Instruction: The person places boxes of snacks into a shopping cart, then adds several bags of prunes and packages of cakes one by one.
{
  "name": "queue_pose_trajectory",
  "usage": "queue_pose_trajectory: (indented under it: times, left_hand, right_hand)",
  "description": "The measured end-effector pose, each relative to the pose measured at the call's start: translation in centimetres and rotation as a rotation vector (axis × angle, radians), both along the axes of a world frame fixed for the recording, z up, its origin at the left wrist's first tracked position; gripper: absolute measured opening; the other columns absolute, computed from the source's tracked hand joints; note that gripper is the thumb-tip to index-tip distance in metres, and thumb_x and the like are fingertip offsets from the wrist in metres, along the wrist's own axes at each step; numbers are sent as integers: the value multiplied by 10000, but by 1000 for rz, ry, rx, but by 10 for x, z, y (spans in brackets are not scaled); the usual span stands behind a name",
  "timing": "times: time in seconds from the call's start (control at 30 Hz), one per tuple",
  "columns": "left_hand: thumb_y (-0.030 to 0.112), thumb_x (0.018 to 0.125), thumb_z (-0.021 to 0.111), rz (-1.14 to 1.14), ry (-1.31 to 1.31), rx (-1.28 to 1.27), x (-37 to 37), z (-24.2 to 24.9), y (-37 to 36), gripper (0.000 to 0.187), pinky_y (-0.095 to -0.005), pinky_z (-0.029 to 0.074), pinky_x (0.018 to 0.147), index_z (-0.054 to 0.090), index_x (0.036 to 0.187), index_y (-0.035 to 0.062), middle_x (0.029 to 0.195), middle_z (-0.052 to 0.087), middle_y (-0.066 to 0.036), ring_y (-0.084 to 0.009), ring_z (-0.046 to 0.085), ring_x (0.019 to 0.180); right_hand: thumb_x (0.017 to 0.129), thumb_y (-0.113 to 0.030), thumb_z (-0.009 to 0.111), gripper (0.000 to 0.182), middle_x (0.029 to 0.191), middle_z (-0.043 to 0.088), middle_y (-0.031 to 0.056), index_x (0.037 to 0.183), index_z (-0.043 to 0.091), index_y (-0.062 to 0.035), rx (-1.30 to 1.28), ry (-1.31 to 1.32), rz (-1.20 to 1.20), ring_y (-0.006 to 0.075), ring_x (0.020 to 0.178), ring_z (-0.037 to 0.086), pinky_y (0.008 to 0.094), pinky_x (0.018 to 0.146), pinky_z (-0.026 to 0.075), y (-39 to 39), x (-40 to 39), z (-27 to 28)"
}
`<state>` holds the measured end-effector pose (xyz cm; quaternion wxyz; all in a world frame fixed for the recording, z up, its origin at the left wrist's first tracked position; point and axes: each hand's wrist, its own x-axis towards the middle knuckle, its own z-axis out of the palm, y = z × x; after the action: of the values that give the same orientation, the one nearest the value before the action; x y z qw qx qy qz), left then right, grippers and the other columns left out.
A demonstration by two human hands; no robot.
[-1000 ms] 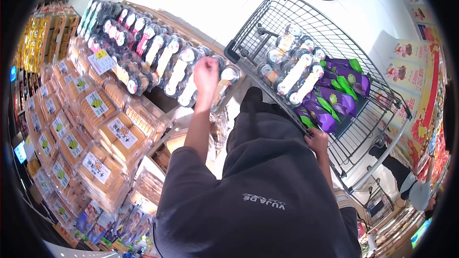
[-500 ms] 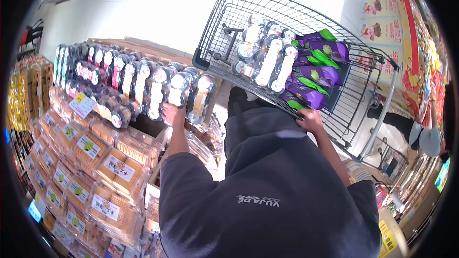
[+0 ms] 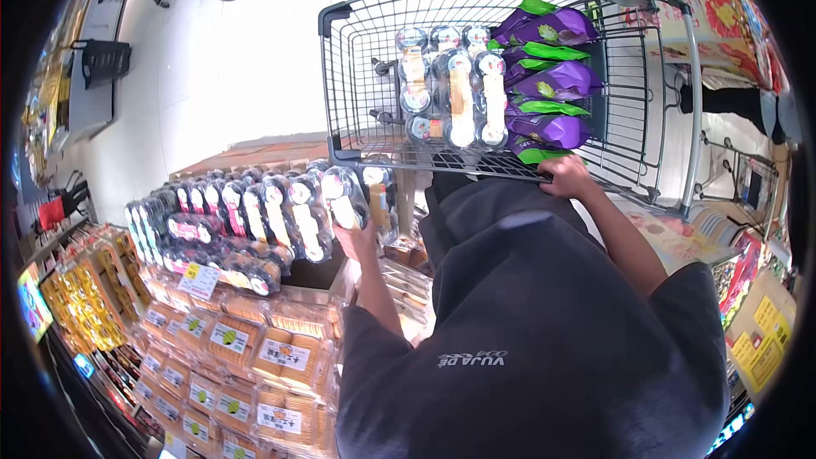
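Observation:
My left hand (image 3: 354,236) grips the lower end of a clear-wrapped pack of dark-lidded cups (image 3: 342,195), which stands slightly higher than the similar packs (image 3: 274,204) beside it on the display. On the side rail of the wire shopping cart (image 3: 331,85), my right hand (image 3: 565,176) is closed, fingers bent over the edge. Inside the cart lie several cup packs (image 3: 460,93) and, to their right, several purple bags (image 3: 557,81) with green ends.
Clear packs of biscuits (image 3: 285,353) fill the shelf at lower left, under a price card (image 3: 199,280). A black basket (image 3: 106,64) is at upper left. Another person's dark-clothed leg (image 3: 722,102) shows at right, near another cart (image 3: 735,161). Yellow signs (image 3: 769,323) are at lower right.
The view has turned, so the cart appears more level and the display lower. My left hand has raised a cup pack slightly above its row. My right hand stays on the cart rail.

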<state>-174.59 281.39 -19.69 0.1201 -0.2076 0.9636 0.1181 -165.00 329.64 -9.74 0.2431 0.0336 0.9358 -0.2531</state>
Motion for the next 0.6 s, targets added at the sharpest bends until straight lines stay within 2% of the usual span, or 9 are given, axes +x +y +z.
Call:
queue_pose_trajectory:
  times: [0.27,0.3,0.37,0.4,0.43,0.47,0.53,0.57,0.6]
  left_hand:
    - [173,510,888,339,579,318,-25,99,23,1008,-433,440,998,374,1355,-25,1262,513,-212,-336,545,1136]
    - [42,594,868,110,675,179,-40,133,38,980,-411,419,1050,316,1403,-5,1293,489,-186,-274,514,1154]
    - [38,612,862,195,644,784,-75,201,82,1043,-445,370,1087,233,1443,13,1386,382,-202,-308,451,1224]
    - [60,610,868,22,615,613,-93,214,89,1055,-453,373,1083,226,1445,21,1382,372,-199,-307,440,1229]
    - [174,561,914,-108,582,510,-110,214,93,1121,-478,391,1056,213,1418,4,1357,348,-204,-326,427,1230]
    - [202,556,912,-121,560,740,-127,217,114,1093,-496,379,1040,237,1391,2,1331,350,-204,-334,425,1218]
    - [179,598,868,-523,647,325,-159,185,144,1016,-487,358,1008,241,1365,-48,1269,361,-199,-342,453,1142]
    - [212,608,861,-322,459,887,-172,188,178,1011,-447,348,1023,250,1361,-74,1241,385,-207,-349,459,1139]
    - [227,610,854,-303,443,821,-178,175,203,994,-407,354,1021,270,1354,-77,1212,418,-218,-343,463,1140]
  right_hand:
    - [669,-322,727,301,868,692,44,906,679,-143,30,-97,-26,268,838,656,429,735,474,-1,-5,0]
    - [670,-330,725,304,853,687,49,910,679,-148,37,-163,4,270,827,656,429,725,476,-1,-5,1]
    - [665,-333,724,303,837,681,58,905,681,-152,-9,-120,13,276,804,655,423,711,479,0,-3,-3]
    - [658,-316,720,295,838,681,49,892,678,-142,-8,-93,20,267,801,655,412,708,482,1,-3,-4]
    - [651,-299,715,287,838,681,39,880,675,-132,-7,-65,25,259,798,656,401,705,485,1,-4,-5]
    - [651,-299,715,287,838,681,39,880,675,-132,-7,-62,26,259,798,656,401,705,485,0,-4,-4]
    - [657,-310,726,282,851,686,66,878,685,-139,-9,-98,-8,278,824,653,416,725,483,0,-5,-1]
    - [657,-310,726,282,851,686,66,878,685,-139,-7,-93,-11,278,824,653,416,725,483,0,-3,-1]
    - [656,-302,728,283,858,687,67,880,686,-134,-5,-35,-10,282,835,653,420,728,484,0,-2,0]
